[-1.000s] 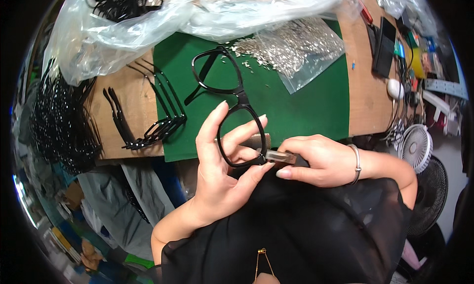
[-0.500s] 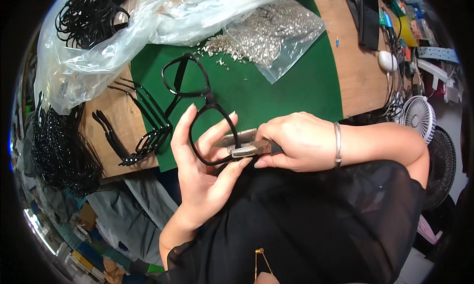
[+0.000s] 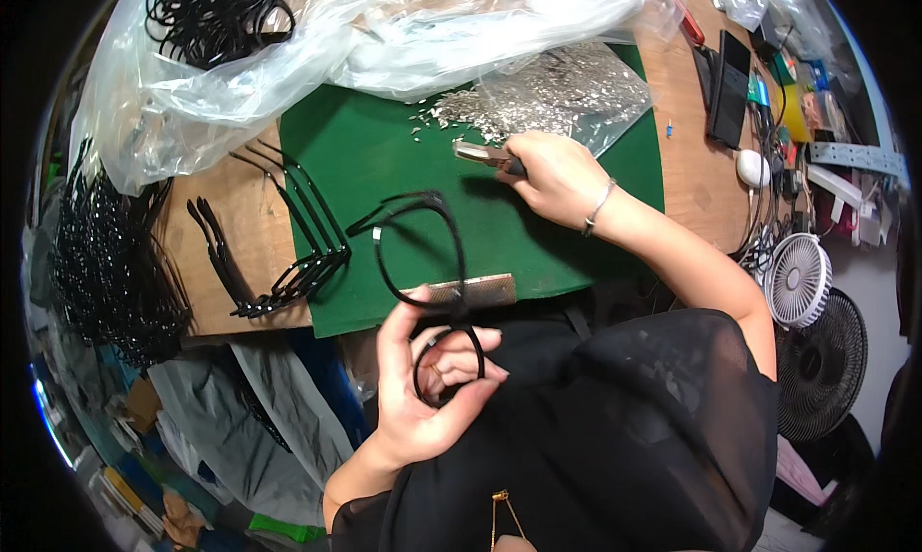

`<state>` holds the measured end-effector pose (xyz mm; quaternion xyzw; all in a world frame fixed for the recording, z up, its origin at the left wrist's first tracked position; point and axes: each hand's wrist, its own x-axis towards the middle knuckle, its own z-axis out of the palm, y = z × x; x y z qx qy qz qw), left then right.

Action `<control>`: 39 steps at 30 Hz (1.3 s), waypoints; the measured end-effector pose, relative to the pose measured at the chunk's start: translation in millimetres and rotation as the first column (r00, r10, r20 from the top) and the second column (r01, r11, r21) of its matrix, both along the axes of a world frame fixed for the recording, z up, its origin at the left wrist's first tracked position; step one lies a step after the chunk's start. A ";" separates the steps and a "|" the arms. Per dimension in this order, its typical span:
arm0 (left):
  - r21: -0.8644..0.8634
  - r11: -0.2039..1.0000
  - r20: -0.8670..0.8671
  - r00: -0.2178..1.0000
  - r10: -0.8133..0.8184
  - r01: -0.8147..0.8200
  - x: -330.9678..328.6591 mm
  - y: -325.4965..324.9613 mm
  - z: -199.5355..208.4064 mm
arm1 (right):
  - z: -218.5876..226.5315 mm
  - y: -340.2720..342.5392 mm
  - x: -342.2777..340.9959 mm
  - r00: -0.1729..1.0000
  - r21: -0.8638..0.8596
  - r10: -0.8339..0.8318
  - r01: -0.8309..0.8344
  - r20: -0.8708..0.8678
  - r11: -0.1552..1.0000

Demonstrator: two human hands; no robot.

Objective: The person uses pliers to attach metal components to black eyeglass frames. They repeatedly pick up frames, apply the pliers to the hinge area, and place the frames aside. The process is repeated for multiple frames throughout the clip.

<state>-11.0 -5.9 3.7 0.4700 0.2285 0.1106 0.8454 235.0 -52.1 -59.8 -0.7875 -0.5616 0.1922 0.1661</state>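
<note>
In my left hand point(image 3: 423, 384), near my body, is a black eyeglass frame point(image 3: 462, 254). My fingers close round its lower lens ring while the other ring and a temple arm point away over the green mat point(image 3: 384, 139). My right hand point(image 3: 557, 178) grips a pair of pliers point(image 3: 482, 155) above the mat, its jaws pointing left and its handles mostly hidden in my palm. Just beyond the pliers lie small silvery metal pieces point(image 3: 464, 108), spilling from a clear plastic bag point(image 3: 591, 86). Whether the jaws hold a piece, I cannot tell.
Several black eyeglass frames point(image 3: 307, 269) stand stacked left of the mat. A dark bundle of frames point(image 3: 110, 254) hangs at the table's left edge. Clear plastic sheeting point(image 3: 403, 53) crosses the back. A phone point(image 3: 730, 86), cables and a white fan point(image 3: 799, 278) are on the right.
My right hand has carried the pliers away from the frame, forward toward the metal pieces. My left hand has drawn the frame nearer my body and turned it.
</note>
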 end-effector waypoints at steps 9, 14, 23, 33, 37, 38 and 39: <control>-0.570 0.777 0.190 0.963 -0.190 0.266 -1.6 18.7 -0.5 | 2.6 5.6 -7.3 0.997 -0.028 0.023 -0.021 0.080 0.999; -0.311 0.939 0.007 0.989 -0.150 0.145 -10.8 2.5 25.1 | -7.7 -0.6 -2.3 0.988 0.081 0.116 -0.125 0.103 0.989; 0.116 0.984 -0.129 0.980 0.150 -0.136 26.8 -19.8 -2.6 | 59.3 -35.0 -75.3 0.562 0.114 -0.134 0.385 -0.816 0.916; 0.380 0.923 -0.087 0.991 0.105 -0.064 23.8 -27.3 -14.3 | 63.2 -29.7 -88.0 0.020 -0.219 -0.260 0.480 -0.965 0.849; 0.326 0.939 -0.141 0.988 -0.065 0.109 20.2 -9.1 -2.3 | 63.5 -28.6 -85.3 0.009 -0.212 -0.236 0.412 -0.972 0.886; 0.282 0.955 -0.130 0.990 -0.056 0.091 19.6 -7.7 -0.8 | 65.8 -28.8 -84.0 -0.036 -0.237 -0.242 0.386 -0.970 0.892; 0.239 0.969 -0.124 0.992 -0.040 0.069 18.4 -7.0 0.5 | 68.0 -28.3 -83.0 -0.083 -0.261 -0.248 0.353 -0.965 0.899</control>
